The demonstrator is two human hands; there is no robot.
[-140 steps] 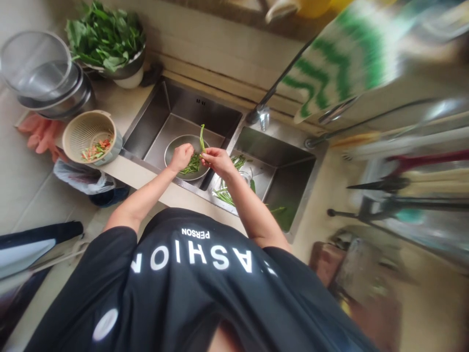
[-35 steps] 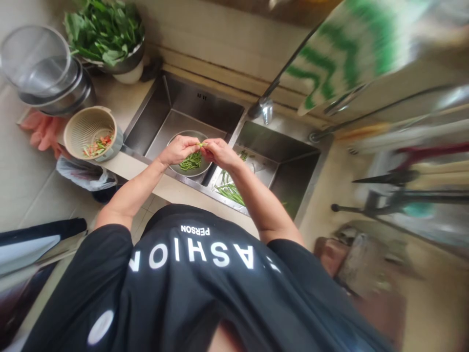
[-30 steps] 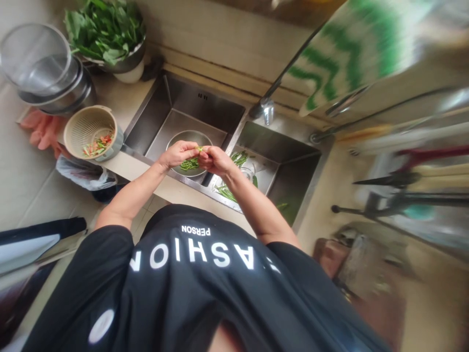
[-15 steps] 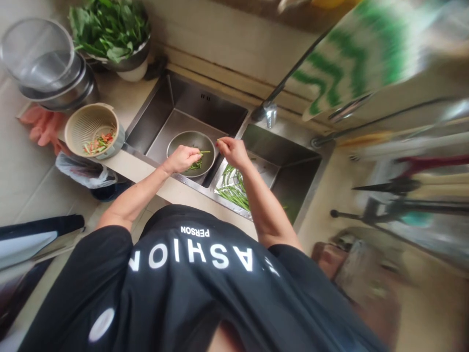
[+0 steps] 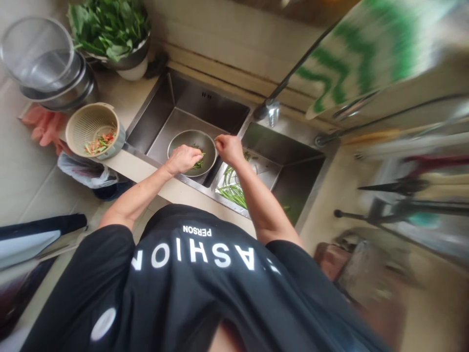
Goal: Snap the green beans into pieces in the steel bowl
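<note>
My left hand [image 5: 186, 159] is closed over a round metal bowl [image 5: 208, 145] in the left sink basin. A bit of green stem shows at its fingertips. Short green stem pieces [image 5: 198, 164] lie inside the bowl, partly hidden by this hand. At the bowl's right rim my right hand [image 5: 229, 149] has its fingers pinched together; whatever they hold is too small to make out. Beneath my right forearm, long thin green stems [image 5: 233, 194] lie in the right basin, some hidden by the arm.
A beige strainer basket [image 5: 78, 128] with red and green scraps stands on the counter's left. Behind it are stacked metal bowls [image 5: 78, 90] and a bowl of leafy greens [image 5: 110, 32]. The faucet [image 5: 273, 113] rises between the basins [image 5: 293, 146]. A white bag [image 5: 82, 170] hangs below the counter.
The green stem that stuck out of my left hand toward the right no longer shows there. My right hand has dipped slightly, close to the bowl's rim. The view has shifted a little.
</note>
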